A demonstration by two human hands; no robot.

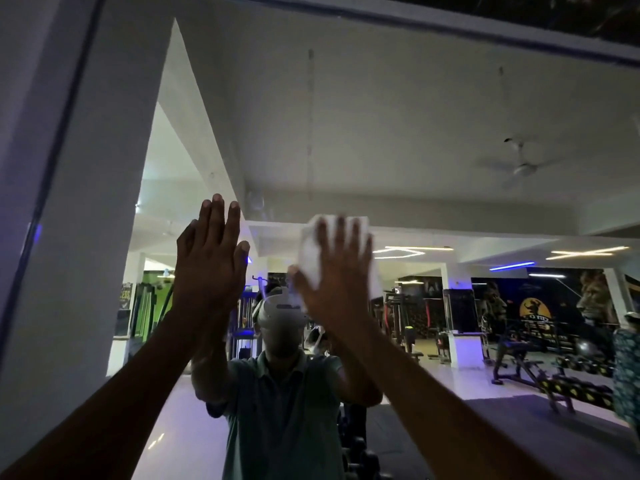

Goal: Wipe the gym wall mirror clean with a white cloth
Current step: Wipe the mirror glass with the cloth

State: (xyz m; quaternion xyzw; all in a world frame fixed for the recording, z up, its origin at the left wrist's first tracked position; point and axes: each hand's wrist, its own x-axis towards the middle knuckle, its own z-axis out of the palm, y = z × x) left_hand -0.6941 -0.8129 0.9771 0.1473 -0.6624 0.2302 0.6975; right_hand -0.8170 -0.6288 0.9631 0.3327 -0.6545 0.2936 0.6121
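Pressed flat under straight, spread fingers, the folded white cloth (313,256) sits between the right hand (334,275) and the large wall mirror (398,140); no finger curls round it, so the palm alone pins it to the glass. The hand and cloth are smeared with blur, and the cloth's lower edge cannot be traced with any certainty. White fabric shows above the fingertips and to both sides of the hand, near the middle of the view.

To its left, the left hand (209,258) is raised with its fingers straight and close together, holding nothing. It looks to rest flat against the glass, meeting its own reflection. Both bare forearms reach up from the lower corners of the view.

In the mirror, a person in a grey-green polo shirt (284,403) stands facing the glass, wearing a white head-mounted camera (282,310). Behind the reflection lie a black weight bench (519,365), a rack of dark dumbbells with yellow ends (575,389), a white ceiling fan (523,164) and bright strip lights. A dark frame edge (59,133) borders the mirror at left, beside a pale wall.
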